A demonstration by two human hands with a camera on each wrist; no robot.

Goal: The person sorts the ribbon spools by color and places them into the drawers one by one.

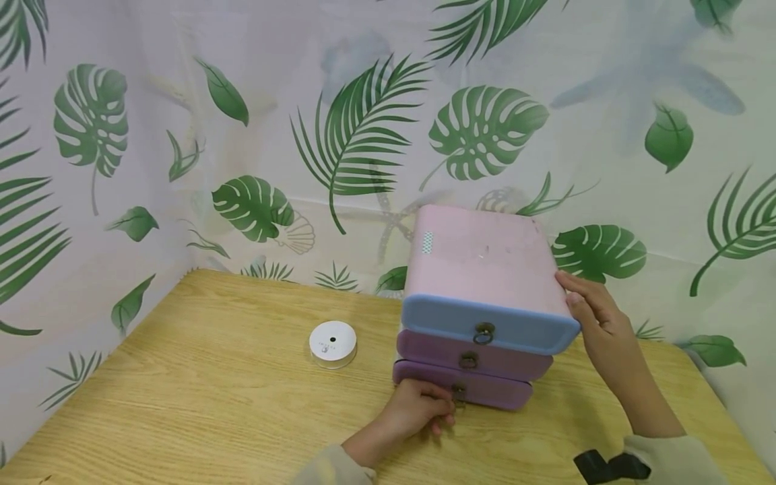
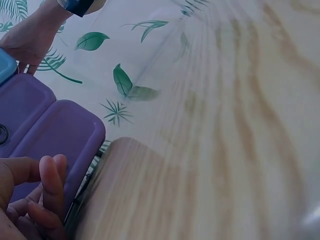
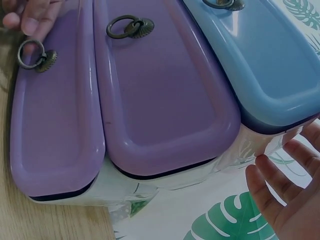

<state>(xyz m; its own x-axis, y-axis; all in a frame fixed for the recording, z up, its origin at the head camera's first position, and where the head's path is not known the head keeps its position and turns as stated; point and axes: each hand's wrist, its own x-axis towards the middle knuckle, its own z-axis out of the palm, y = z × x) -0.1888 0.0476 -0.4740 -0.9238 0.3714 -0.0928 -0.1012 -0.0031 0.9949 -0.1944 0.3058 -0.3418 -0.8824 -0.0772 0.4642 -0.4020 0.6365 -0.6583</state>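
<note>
Spreading across the rear, a leaf-printed backdrop (image 1: 254, 67) meets the wood-grained surface (image 1: 212, 377). On that surface, right of centre, stands the drawer unit (image 1: 473, 266), pink on top. Its smooth, moulded look suggests plastic, so I judge it light, fairly stiff and a little slippery, apt to slide if a drawer is tugged while nothing steadies it; for lifting, both side walls at once would be the sound place to take hold. The blue drawer front (image 1: 436, 320) is uppermost, with the middle purple front (image 1: 509, 364) and the bottom purple front (image 1: 506, 397) beneath it. Against the unit's right side lies the right hand (image 1: 609, 333), its grip wide, fingertips touching the wall near the top rather than wrapping it. The left hand (image 1: 415, 411) is at the bottom purple front, fingers bent, grip narrow. Well to the left of the unit, a white roll (image 1: 333, 349) lies flat. Smallest is the lowest ring pull (image 3: 47, 60), which appears to be stiff metal and is best hooked with a fingertip; whether the left fingers pinch it or merely sit beside it, I cannot tell.
</note>
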